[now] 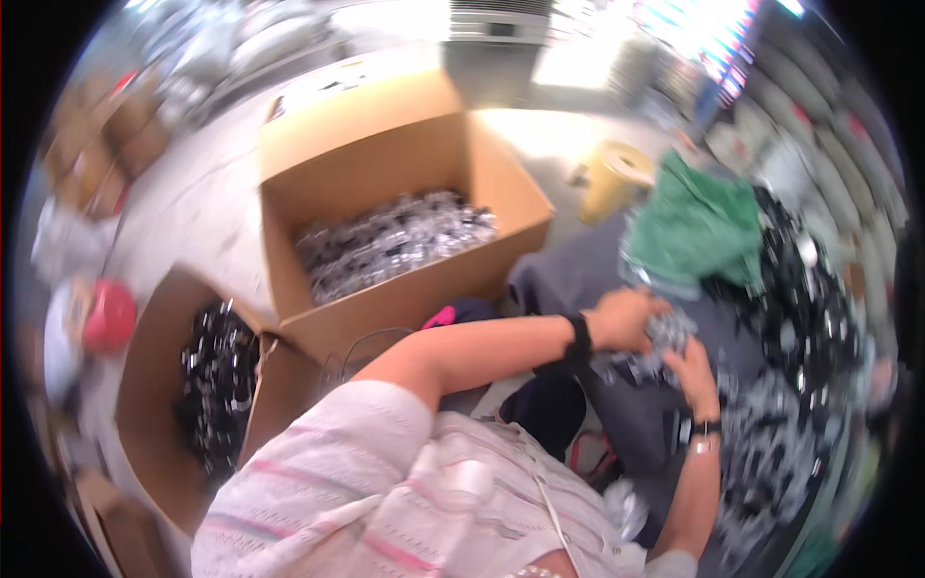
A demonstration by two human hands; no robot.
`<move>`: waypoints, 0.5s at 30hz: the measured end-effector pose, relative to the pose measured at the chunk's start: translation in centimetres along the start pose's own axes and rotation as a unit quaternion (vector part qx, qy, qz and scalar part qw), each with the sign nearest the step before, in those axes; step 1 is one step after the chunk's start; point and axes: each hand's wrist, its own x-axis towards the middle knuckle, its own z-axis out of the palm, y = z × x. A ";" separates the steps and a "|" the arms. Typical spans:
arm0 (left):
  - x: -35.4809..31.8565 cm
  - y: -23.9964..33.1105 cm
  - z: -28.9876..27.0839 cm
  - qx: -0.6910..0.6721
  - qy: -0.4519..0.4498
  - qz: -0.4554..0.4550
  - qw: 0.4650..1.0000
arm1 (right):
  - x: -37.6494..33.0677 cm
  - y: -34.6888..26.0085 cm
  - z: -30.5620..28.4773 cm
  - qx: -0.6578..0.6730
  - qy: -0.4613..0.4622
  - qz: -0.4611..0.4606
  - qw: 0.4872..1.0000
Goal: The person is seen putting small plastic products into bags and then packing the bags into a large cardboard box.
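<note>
My left hand [621, 320], with a black band at the wrist, reaches across to the right over a dark grey cloth [617, 255]. My right hand [692, 374] comes up from below, close to it. Between them, both sets of fingers close round a small bunch of clear, greyish plastic pieces [672, 330]. More pieces of that look lie on the cloth just under my hands. A large heap of clear pieces [766, 453] spreads beside my right forearm. Motion blur hides the pieces' exact kind.
An open cardboard box [405, 289] ahead holds many shiny clear pieces. A smaller carton [145, 405] at left contains black ones. Black pieces [795, 299] pile up at right, beside a green cloth [694, 222]. A yellow cylindrical object [617, 178] stands beyond; stacked sacks [800, 96] line the right.
</note>
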 end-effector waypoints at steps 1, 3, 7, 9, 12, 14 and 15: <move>-0.3 -0.3 0.0 -0.008 0.005 -0.002 1.000 | 0.1 -0.6 0.6 0.000 -0.003 0.004 1.000; -0.4 -0.5 -0.3 -0.037 0.014 0.012 0.999 | 0.5 -0.8 0.2 -0.020 -0.002 -0.007 1.000; -2.0 -2.1 -4.8 -0.047 0.058 -0.004 0.997 | 3.4 -5.5 3.4 0.004 -0.034 -0.008 0.999; -2.7 -3.1 -8.7 -0.026 0.099 0.009 0.995 | 6.7 -7.9 5.3 -0.045 -0.051 -0.053 0.996; -2.8 -6.5 -14.8 -0.043 0.162 0.029 0.985 | 12.3 -13.0 9.5 -0.043 -0.090 -0.100 0.990; -3.2 -9.0 -20.4 -0.009 0.188 0.006 0.982 | 17.5 -16.4 12.6 -0.085 -0.127 -0.142 0.978; -3.7 -10.5 -23.7 0.027 0.198 -0.002 0.980 | 20.2 -17.8 14.9 -0.063 -0.139 -0.182 0.971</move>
